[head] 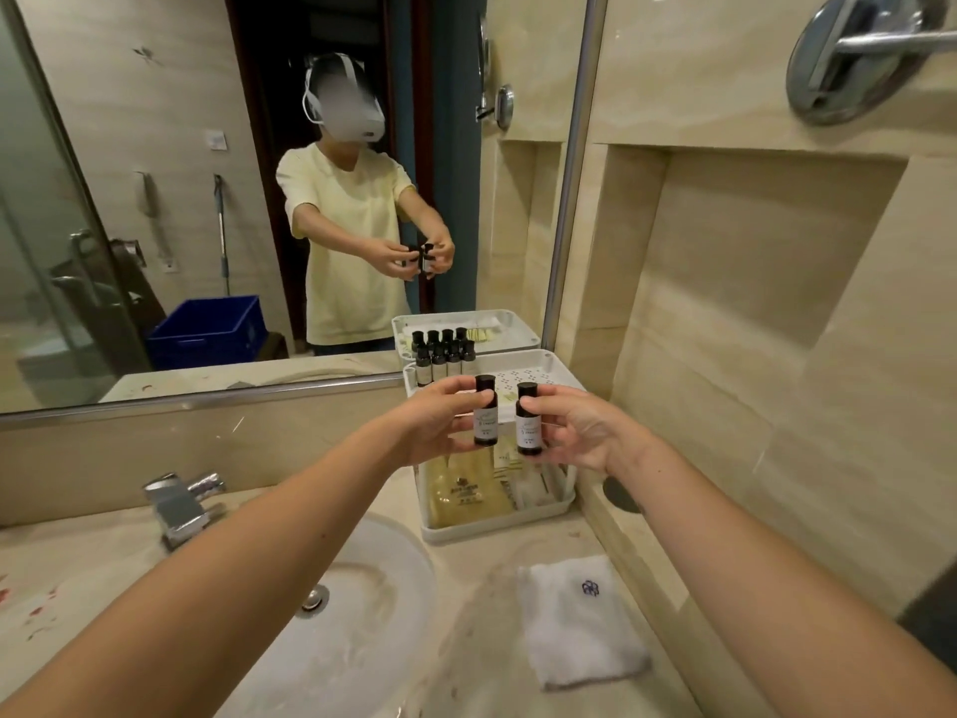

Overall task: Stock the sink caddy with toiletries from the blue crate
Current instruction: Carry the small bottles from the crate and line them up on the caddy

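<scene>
nearest, a folded white face cloth [580, 619] with a small blue emblem lies on the marble counter [466, 640], in front of the white two-tier sink caddy [492, 533]. left of the caddy and nearer than it sits the round white basin [383, 577] with its metal drain plug [315, 598]. the chrome tap [181, 505] stands at the basin's rim, further left of the caddy.

both bare forearms reach over the counter towards the caddy. the left hand [440, 422] pinches the left bottle [486, 414], small, dark-capped and white-labelled, upright between thumb and curled fingers. the right hand [580, 432] pinches the right bottle [528, 422], of the same kind, in the same way. the two bottles hang side by side, close but not touching, in the air in front of the caddy's upper tier and above its lower tray.

that lower tray holds yellowish sachets [466, 489] and white packets [533, 489]. at the back of the caddy's perforated upper shelf [533, 378], a row of four like bottles [445, 362] stands against the mirror [155, 199]. in the mirror, left of the caddy's reflection, the blue crate [207, 329] shows behind the person; what it holds cannot be made out.
</scene>
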The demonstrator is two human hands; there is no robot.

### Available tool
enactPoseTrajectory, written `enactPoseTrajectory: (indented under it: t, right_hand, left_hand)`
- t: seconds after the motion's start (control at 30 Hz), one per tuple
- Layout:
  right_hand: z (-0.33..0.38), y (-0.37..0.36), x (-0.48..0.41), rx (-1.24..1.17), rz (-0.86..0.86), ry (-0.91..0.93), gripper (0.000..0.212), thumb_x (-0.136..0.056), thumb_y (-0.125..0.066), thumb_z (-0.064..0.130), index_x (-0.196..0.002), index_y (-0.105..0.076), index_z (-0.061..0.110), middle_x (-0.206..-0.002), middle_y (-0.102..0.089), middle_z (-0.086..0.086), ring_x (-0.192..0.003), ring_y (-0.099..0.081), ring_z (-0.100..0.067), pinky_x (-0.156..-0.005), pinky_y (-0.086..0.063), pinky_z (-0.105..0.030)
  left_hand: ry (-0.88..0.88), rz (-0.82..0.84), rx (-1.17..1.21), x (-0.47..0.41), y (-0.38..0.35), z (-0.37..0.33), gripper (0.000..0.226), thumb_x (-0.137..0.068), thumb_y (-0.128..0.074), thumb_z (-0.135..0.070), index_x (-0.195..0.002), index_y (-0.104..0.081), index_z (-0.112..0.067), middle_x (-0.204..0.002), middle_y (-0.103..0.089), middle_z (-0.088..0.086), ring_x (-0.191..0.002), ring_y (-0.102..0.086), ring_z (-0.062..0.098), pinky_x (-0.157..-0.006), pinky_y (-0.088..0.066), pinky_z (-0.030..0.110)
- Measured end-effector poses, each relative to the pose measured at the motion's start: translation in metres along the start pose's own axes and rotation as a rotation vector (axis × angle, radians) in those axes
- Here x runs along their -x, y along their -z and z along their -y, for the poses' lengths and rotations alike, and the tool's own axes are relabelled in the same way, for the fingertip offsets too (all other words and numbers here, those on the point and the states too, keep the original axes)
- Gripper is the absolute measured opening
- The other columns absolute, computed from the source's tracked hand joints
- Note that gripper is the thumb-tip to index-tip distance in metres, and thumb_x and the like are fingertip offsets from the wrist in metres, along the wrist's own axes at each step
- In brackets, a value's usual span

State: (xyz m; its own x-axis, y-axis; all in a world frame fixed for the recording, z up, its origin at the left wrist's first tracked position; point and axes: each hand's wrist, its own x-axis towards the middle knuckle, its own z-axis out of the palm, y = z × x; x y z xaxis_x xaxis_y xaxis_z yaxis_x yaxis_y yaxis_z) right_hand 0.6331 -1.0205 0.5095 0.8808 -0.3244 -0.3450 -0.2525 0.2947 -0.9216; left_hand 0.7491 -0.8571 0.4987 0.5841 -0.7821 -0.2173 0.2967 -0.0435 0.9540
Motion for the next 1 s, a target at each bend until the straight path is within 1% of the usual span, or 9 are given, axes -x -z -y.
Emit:
enactPoseTrajectory:
  t: [0.07,0.2,0.37,0.47,0.57,0.7,0.77,0.87,1.0]
  right_hand:
    - [0.014,0.009,-0.021,0.013,0.006,0.002,0.039,-0.086,-0.07,0.004,-0.124,-0.062,0.011,-0.12,-0.067,-0.014,-0.11,-0.062,-0.031,-0.089,-0.053,-0.055]
    - [0.038,0.025,-0.071,0.07,0.018,0.006,0.037,-0.083,-0.073,0.004,-0.118,-0.065,0.014,-0.115,-0.069,-0.011,-0.106,-0.064,-0.028,-0.079,-0.057,-0.049]
    - [0.056,0.042,-0.139,0.131,0.002,0.042,0.034,-0.081,-0.075,0.003,-0.112,-0.065,0.015,-0.111,-0.07,-0.009,-0.103,-0.067,-0.028,-0.083,-0.058,-0.05]
    - [0.063,0.05,-0.174,0.231,-0.046,0.066,0.032,-0.081,-0.076,0.006,-0.109,-0.066,0.018,-0.108,-0.071,-0.005,-0.098,-0.068,-0.022,-0.087,-0.057,-0.047]
    - [0.065,0.058,-0.204,0.316,-0.075,0.081,0.03,-0.079,-0.078,0.008,-0.103,-0.066,0.02,-0.101,-0.072,-0.002,-0.092,-0.069,-0.018,-0.088,-0.056,-0.043]
    - [0.065,0.063,-0.232,0.442,-0.094,0.09,0.028,-0.079,-0.078,0.006,-0.1,-0.066,0.019,-0.102,-0.07,-0.001,-0.095,-0.067,-0.017,-0.089,-0.056,-0.042]
    - [0.064,0.065,-0.242,0.531,-0.095,0.11,0.027,-0.079,-0.077,0.006,-0.1,-0.066,0.018,-0.105,-0.069,-0.003,-0.101,-0.065,-0.019,-0.09,-0.056,-0.043]
    - [0.06,0.068,-0.253,0.659,-0.097,0.183,0.024,-0.08,-0.076,0.006,-0.098,-0.065,0.017,-0.104,-0.069,-0.006,-0.1,-0.066,-0.023,-0.088,-0.057,-0.043]
    - [0.057,0.068,-0.269,0.759,-0.088,0.254,0.026,-0.079,-0.076,0.005,-0.101,-0.066,0.015,-0.099,-0.07,-0.005,-0.093,-0.067,-0.021,-0.078,-0.057,-0.037]
  left_hand:
    - [-0.005,-0.014,-0.008,-0.023,0.0,-0.008,0.03,-0.091,-0.064,-0.011,-0.121,-0.06,-0.014,-0.109,-0.07,0.007,-0.093,-0.069,0.019,-0.076,-0.058,0.04]
    - [-0.02,-0.094,-0.056,-0.075,0.002,-0.021,0.032,-0.091,-0.066,-0.012,-0.122,-0.059,-0.017,-0.114,-0.07,0.008,-0.102,-0.066,0.022,-0.083,-0.057,0.043]
    - [-0.084,-0.215,-0.25,-0.14,0.01,-0.029,0.026,-0.09,-0.068,-0.014,-0.115,-0.061,-0.016,-0.108,-0.069,0.006,-0.093,-0.066,0.016,-0.08,-0.056,0.033]
    - [-0.142,-0.295,-0.439,-0.174,0.018,-0.029,0.022,-0.088,-0.07,-0.016,-0.109,-0.061,-0.015,-0.102,-0.068,0.007,-0.088,-0.064,0.017,-0.086,-0.054,0.037]
    - [-0.197,-0.346,-0.723,-0.201,0.023,-0.028,0.026,-0.085,-0.073,-0.02,-0.107,-0.061,-0.014,-0.093,-0.068,0.004,-0.08,-0.063,0.018,-0.078,-0.055,0.039]
    - [-0.234,-0.366,-1.051,-0.227,0.029,-0.028,0.021,-0.083,-0.073,-0.026,-0.1,-0.061,-0.022,-0.093,-0.066,-0.005,-0.082,-0.063,0.014,-0.074,-0.056,0.037]
    - [-0.247,-0.377,-1.194,-0.236,0.032,-0.028,0.022,-0.083,-0.071,-0.028,-0.102,-0.059,-0.024,-0.099,-0.066,-0.005,-0.087,-0.061,0.015,-0.077,-0.054,0.038]
    - [-0.294,-0.398,-1.38,-0.246,0.038,-0.029,0.027,-0.084,-0.069,-0.033,-0.109,-0.06,-0.026,-0.103,-0.067,-0.006,-0.096,-0.06,0.017,-0.079,-0.053,0.039]
    - [-0.441,-0.413,-1.616,-0.252,0.045,-0.03,0.022,-0.085,-0.067,-0.038,-0.105,-0.066,-0.028,-0.101,-0.067,-0.007,-0.098,-0.052,0.018,-0.078,-0.047,0.036]
